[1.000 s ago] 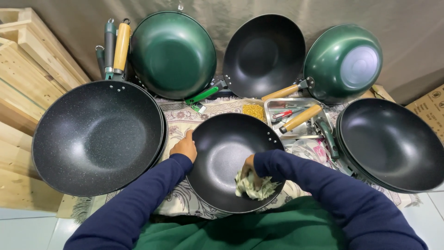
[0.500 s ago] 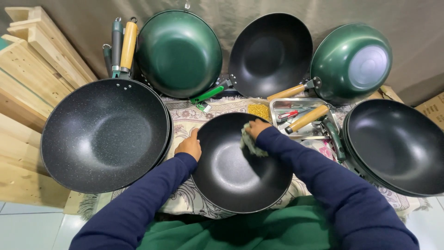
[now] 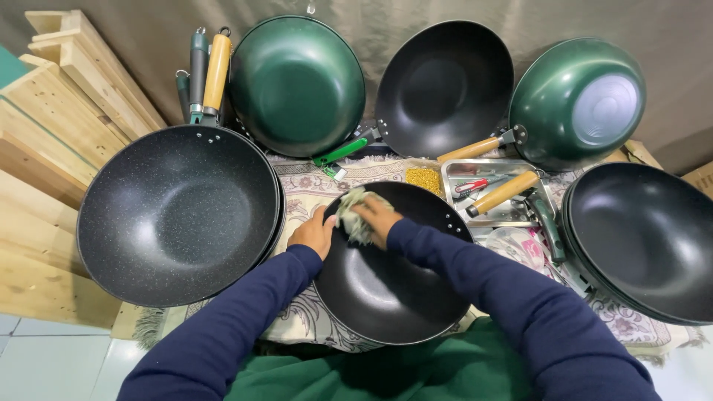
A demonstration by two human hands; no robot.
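Head view: left hand clamps the near-left rim of the black wok, which sits on the patterned cloth in front of the person. Right hand presses a rag on the upper-left inner wall (hands nearly touching). Wok mouth faces up; round, no long axis, handle not visible. Risk: one-sided pressure could rock it toward the speckled wok.

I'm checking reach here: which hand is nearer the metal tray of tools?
Right. The right hand presses a cloth just left of the metal tray; the left hand grips the black wok rim farther left.
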